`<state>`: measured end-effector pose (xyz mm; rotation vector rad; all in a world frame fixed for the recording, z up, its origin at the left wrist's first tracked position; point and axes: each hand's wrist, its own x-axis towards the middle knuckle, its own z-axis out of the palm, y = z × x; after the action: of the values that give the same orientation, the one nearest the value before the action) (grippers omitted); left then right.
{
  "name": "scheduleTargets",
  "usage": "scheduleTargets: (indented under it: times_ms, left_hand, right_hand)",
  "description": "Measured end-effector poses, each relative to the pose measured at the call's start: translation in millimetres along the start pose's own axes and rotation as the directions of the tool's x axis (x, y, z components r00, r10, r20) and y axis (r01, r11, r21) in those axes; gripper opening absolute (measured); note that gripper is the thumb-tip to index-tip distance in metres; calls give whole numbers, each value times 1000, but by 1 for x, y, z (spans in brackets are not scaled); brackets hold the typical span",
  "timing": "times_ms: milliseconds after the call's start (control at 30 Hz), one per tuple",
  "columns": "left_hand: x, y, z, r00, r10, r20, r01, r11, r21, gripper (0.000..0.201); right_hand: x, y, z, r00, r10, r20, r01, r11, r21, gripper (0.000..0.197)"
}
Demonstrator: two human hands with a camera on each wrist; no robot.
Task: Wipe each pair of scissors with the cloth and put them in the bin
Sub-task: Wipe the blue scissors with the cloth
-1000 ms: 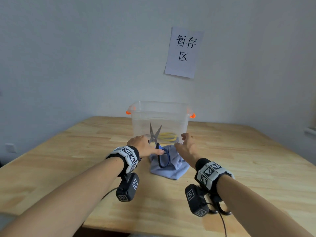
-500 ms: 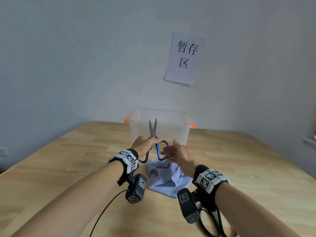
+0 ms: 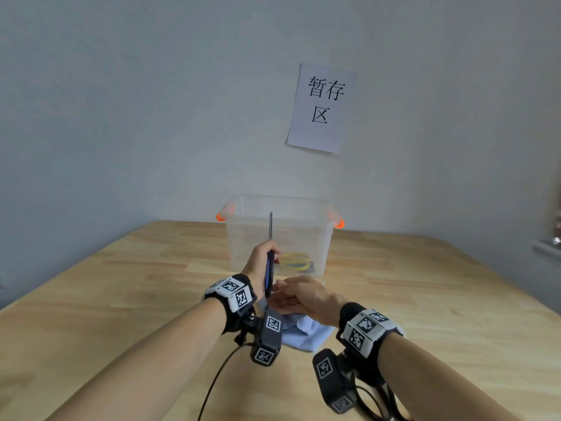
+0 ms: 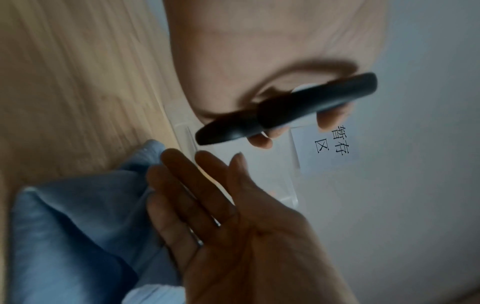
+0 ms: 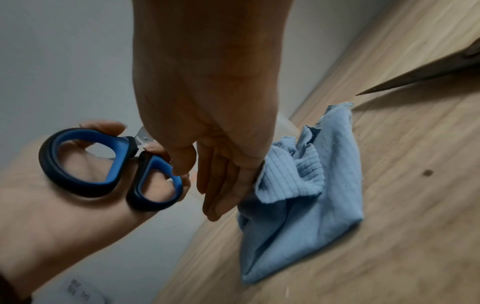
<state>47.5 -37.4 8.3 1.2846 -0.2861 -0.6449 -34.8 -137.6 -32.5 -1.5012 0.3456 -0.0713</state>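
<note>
Left hand (image 3: 261,262) pinches the scissors (image 3: 270,259), blades at 12 o'clock. Right hand (image 3: 299,297), fingers spread, should gather the cloth (image 5: 306,185) and wipe handle-to-tip.

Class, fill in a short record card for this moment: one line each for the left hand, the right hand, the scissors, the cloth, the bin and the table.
Left hand: grips the scissors at the handles
Right hand: fingers straight, on the cloth
Scissors: blue and black handles, blades closed and pointing up, in front of the bin
Cloth: light blue, crumpled on the table
Bin: clear plastic, orange handles, something yellow inside
Table: pale wood
</note>
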Motion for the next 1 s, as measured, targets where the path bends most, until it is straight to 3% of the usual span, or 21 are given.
scheduleTargets:
  times_ms: [300, 467, 633, 800, 933, 1000]
  left_hand:
    - [-9, 0, -3, 999, -29, 34, 33, 989, -145, 24]
    - [-8, 3, -9, 999, -36, 9, 35, 996, 84, 26]
    - [-1, 1, -19, 999, 10, -47, 12, 893, 450, 4]
    - [3, -6, -13, 996, 60, -64, -14, 828, 561, 29]
    - [9, -7, -10, 991, 110, -74, -45, 806, 590, 22]
    - [8, -7, -14, 981, 169, -99, -76, 793, 604, 33]
  right_hand:
    - [-3, 0, 1, 995, -41, -87, 45, 998, 46, 16]
    - [0, 0, -5, 961, -107, -256, 142, 982, 123, 12]
    - [3, 0, -11, 928, -137, -347, 163, 986, 46, 14]
    - [1, 3, -14, 920, -178, -349, 172, 984, -49, 22]
    - [-4, 2, -23, 907, -202, -370, 185, 979, -81, 23]
    - [-6, 0, -29, 909, -216, -357, 199, 976, -86, 20]
